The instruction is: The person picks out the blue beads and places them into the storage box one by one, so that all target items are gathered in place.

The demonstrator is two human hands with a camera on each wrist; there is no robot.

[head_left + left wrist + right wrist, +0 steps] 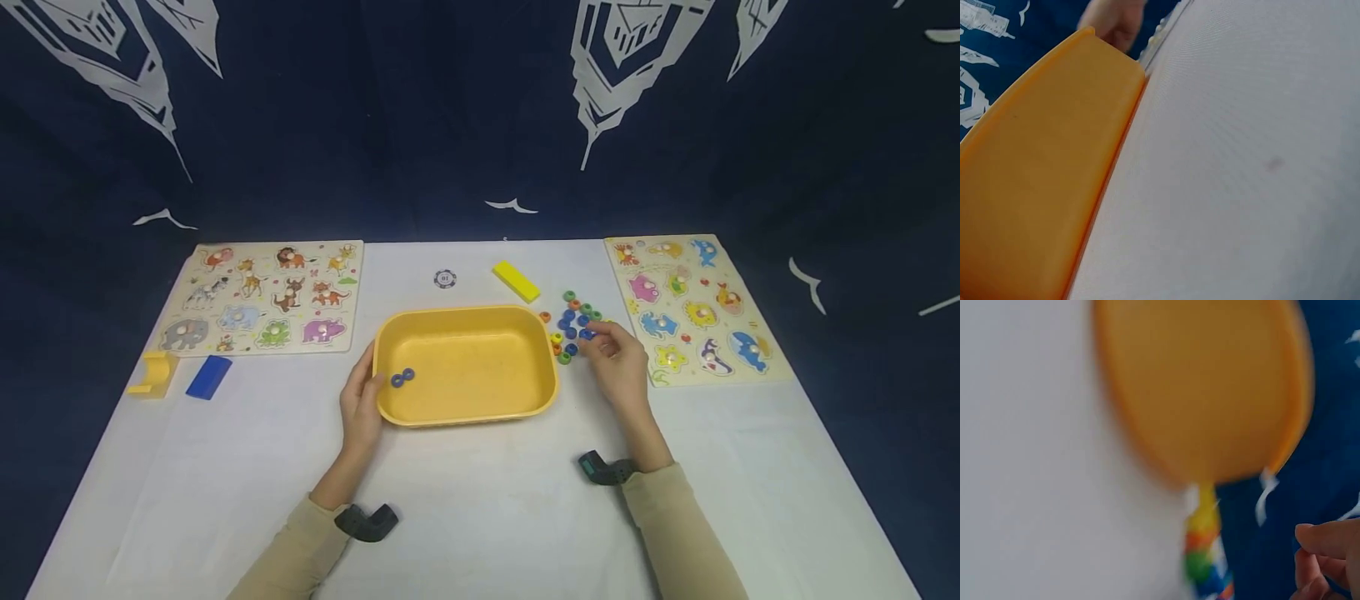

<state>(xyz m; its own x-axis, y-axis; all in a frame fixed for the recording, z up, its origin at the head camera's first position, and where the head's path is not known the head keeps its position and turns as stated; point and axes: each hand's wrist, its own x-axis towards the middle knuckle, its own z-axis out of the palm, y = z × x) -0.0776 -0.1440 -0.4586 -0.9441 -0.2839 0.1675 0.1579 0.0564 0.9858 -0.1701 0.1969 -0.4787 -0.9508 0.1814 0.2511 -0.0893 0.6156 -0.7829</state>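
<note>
A yellow tray (465, 415) lies in the middle of the table with two blue ring beads (402, 377) at its left inside. My left hand (362, 408) grips the tray's left end, its thumb over the rim. Right of the tray is a loose group of small ring beads (572, 332) in blue, green, orange and yellow. Over this group is my right hand (618, 367), thumb and finger pinching a blue bead (588, 334). In the right wrist view, the fingers (1325, 540) appear at the lower right, mostly hiding what they hold.
Animal puzzle boards lie at left (258, 297) and right (701, 312). A yellow block (516, 282) and a round token (445, 278) are behind the tray. At far left are a yellow curved block (154, 375) and a blue block (209, 377). A dark patterned cloth (420, 117) hangs behind the table.
</note>
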